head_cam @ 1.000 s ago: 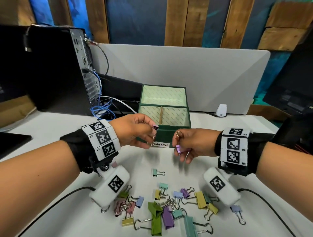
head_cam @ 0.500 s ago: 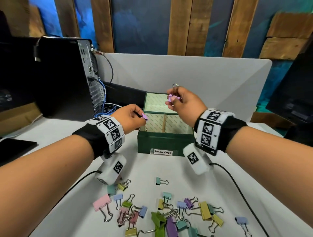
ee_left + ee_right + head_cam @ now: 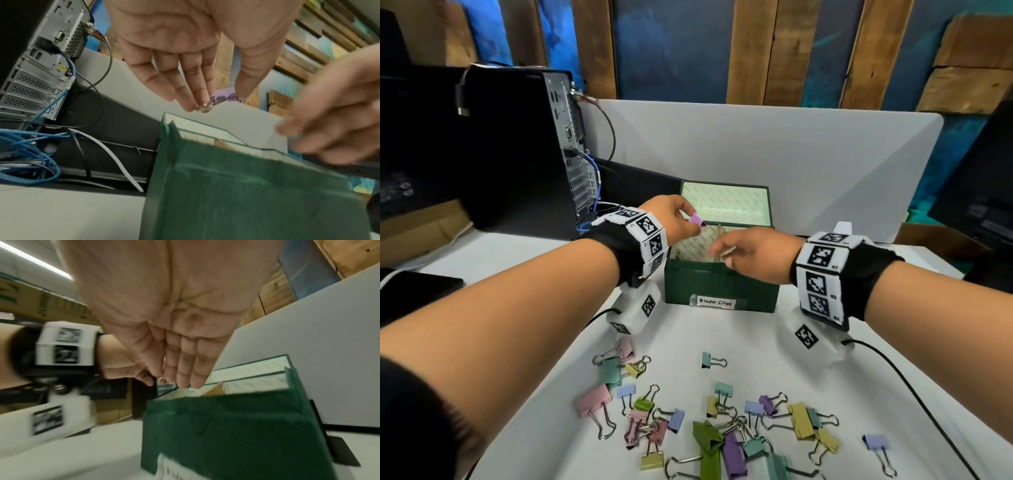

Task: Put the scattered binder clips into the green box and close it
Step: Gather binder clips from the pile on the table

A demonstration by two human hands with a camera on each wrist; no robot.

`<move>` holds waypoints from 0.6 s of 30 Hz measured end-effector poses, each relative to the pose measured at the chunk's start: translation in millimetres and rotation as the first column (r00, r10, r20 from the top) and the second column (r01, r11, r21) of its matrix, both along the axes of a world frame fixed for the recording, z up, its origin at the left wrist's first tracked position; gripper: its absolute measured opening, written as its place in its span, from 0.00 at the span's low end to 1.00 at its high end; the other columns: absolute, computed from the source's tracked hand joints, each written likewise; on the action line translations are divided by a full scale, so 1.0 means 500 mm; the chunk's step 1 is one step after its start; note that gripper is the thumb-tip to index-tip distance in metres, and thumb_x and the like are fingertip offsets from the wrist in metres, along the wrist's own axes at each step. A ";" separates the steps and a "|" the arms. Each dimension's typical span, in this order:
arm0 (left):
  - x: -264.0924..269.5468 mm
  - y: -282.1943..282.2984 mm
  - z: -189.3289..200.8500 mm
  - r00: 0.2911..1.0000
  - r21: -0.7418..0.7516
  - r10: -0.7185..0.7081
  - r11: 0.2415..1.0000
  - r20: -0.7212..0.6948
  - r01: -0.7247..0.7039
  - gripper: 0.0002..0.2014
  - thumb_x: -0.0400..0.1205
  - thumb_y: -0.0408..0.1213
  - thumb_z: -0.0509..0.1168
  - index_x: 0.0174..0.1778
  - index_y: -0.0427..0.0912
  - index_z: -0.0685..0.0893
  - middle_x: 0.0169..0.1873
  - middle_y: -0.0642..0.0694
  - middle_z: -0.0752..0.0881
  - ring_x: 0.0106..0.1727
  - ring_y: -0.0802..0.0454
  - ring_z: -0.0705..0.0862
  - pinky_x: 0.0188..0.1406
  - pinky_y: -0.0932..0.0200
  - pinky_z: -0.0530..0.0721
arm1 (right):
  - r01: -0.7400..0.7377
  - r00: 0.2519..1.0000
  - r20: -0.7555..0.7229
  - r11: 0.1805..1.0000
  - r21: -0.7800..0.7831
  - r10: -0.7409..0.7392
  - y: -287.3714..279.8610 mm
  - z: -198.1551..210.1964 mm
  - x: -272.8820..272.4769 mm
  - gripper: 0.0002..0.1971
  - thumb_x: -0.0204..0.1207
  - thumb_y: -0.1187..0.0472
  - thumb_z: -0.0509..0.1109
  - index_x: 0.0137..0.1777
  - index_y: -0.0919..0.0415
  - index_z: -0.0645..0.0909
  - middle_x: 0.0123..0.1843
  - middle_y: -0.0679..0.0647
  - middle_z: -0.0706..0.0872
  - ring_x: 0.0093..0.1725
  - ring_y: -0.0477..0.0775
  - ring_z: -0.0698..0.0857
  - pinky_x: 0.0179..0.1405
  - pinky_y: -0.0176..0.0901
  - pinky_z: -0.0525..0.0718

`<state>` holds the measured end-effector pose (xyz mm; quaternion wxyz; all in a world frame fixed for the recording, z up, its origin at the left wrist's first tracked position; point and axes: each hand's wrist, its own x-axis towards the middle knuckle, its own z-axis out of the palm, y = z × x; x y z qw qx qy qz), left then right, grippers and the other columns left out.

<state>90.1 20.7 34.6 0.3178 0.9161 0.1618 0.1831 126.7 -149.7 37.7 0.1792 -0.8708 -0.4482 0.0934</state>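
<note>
The green box point(image 3: 722, 286), labelled "Binder Clips", stands open with its lid point(image 3: 726, 205) tipped back. My left hand point(image 3: 690, 219) pinches a small purple binder clip point(image 3: 695, 219) above the box's left rim; the left wrist view shows the purple clip point(image 3: 223, 96) between thumb and fingers of that hand point(image 3: 218, 100). My right hand point(image 3: 722, 253) hovers over the box's compartments with fingers stretched out and nothing in them; in its own wrist view this hand point(image 3: 180, 382) is blurred. Several coloured clips point(image 3: 722, 428) lie scattered on the white table in front of the box.
A black computer tower point(image 3: 517, 154) with blue cables point(image 3: 585, 224) stands at the back left. A grey divider panel point(image 3: 756, 147) runs behind the box. A black flat object point(image 3: 417, 287) lies at the left edge. Black wrist-camera cables point(image 3: 914, 394) trail across the table.
My right hand dropped from above the lid to just over the box, and the purple clip it held is gone from it. The left hand still holds its clip by the left rim.
</note>
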 end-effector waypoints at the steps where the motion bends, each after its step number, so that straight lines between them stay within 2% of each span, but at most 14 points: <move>1: 0.005 -0.001 -0.003 1.000 0.024 0.000 1.000 -0.026 0.000 0.16 0.73 0.44 0.72 0.57 0.48 0.83 0.44 0.48 0.88 0.46 0.49 0.87 0.51 0.54 0.85 | -0.010 1.000 0.019 0.998 -0.060 0.011 -0.010 -0.002 -0.011 0.17 0.81 0.66 0.61 0.66 0.50 0.79 0.60 0.45 0.83 0.58 0.43 0.79 0.64 0.34 0.73; 3: 0.012 0.000 -0.013 0.995 0.061 -0.007 0.998 -0.096 0.013 0.21 0.73 0.44 0.72 0.62 0.48 0.82 0.51 0.48 0.88 0.52 0.48 0.87 0.56 0.56 0.85 | -0.043 0.998 0.027 0.986 -0.162 0.048 -0.024 -0.008 -0.030 0.16 0.80 0.63 0.62 0.65 0.50 0.80 0.62 0.45 0.84 0.58 0.43 0.80 0.62 0.34 0.74; 6: 0.001 0.005 -0.027 0.981 0.146 -0.031 0.987 -0.193 0.060 0.27 0.72 0.49 0.73 0.67 0.51 0.79 0.61 0.51 0.85 0.60 0.51 0.84 0.58 0.62 0.77 | -0.117 0.991 0.019 0.943 -0.313 0.130 -0.025 -0.022 -0.042 0.17 0.80 0.62 0.63 0.66 0.49 0.79 0.66 0.45 0.84 0.54 0.41 0.79 0.57 0.32 0.73; 9: -0.042 0.004 -0.024 0.972 0.264 -0.100 0.952 -0.212 0.156 0.26 0.72 0.50 0.72 0.67 0.54 0.78 0.65 0.51 0.81 0.64 0.50 0.82 0.61 0.58 0.77 | -0.204 0.976 -0.019 0.891 -0.406 0.215 -0.016 -0.037 -0.043 0.17 0.79 0.61 0.65 0.65 0.46 0.80 0.66 0.45 0.82 0.52 0.40 0.78 0.53 0.32 0.72; 11: -0.085 0.007 -0.020 0.940 0.261 -0.172 0.932 -0.295 0.252 0.22 0.74 0.47 0.71 0.65 0.55 0.79 0.60 0.52 0.82 0.59 0.52 0.83 0.60 0.58 0.79 | -0.252 0.964 -0.041 0.858 -0.447 0.262 -0.003 -0.048 -0.047 0.18 0.78 0.61 0.66 0.65 0.44 0.79 0.66 0.45 0.82 0.52 0.41 0.78 0.47 0.31 0.73; 14: -0.145 0.024 -0.032 0.833 0.198 -0.221 0.911 -0.507 0.362 0.19 0.74 0.44 0.72 0.60 0.59 0.81 0.50 0.59 0.83 0.45 0.59 0.83 0.46 0.67 0.78 | -0.323 0.942 -0.090 0.796 -0.512 0.324 0.017 -0.066 -0.058 0.21 0.75 0.60 0.70 0.67 0.41 0.78 0.66 0.46 0.82 0.47 0.42 0.78 0.41 0.26 0.73; 16: -0.175 0.039 -0.048 0.767 0.198 -0.190 0.903 -0.612 0.381 0.20 0.73 0.45 0.73 0.61 0.61 0.80 0.48 0.61 0.80 0.39 0.64 0.80 0.41 0.72 0.75 | -0.341 0.932 -0.087 0.766 -0.544 0.353 0.028 -0.081 -0.069 0.22 0.74 0.57 0.73 0.67 0.41 0.77 0.62 0.47 0.81 0.46 0.43 0.77 0.44 0.33 0.75; 18: -0.198 0.050 -0.065 0.729 0.224 -0.137 0.899 -0.671 0.376 0.22 0.72 0.48 0.73 0.62 0.62 0.79 0.49 0.62 0.79 0.41 0.62 0.80 0.45 0.72 0.74 | -0.331 0.931 -0.056 0.766 -0.551 0.362 0.037 -0.093 -0.077 0.21 0.72 0.56 0.74 0.64 0.42 0.78 0.55 0.47 0.80 0.48 0.47 0.79 0.47 0.39 0.78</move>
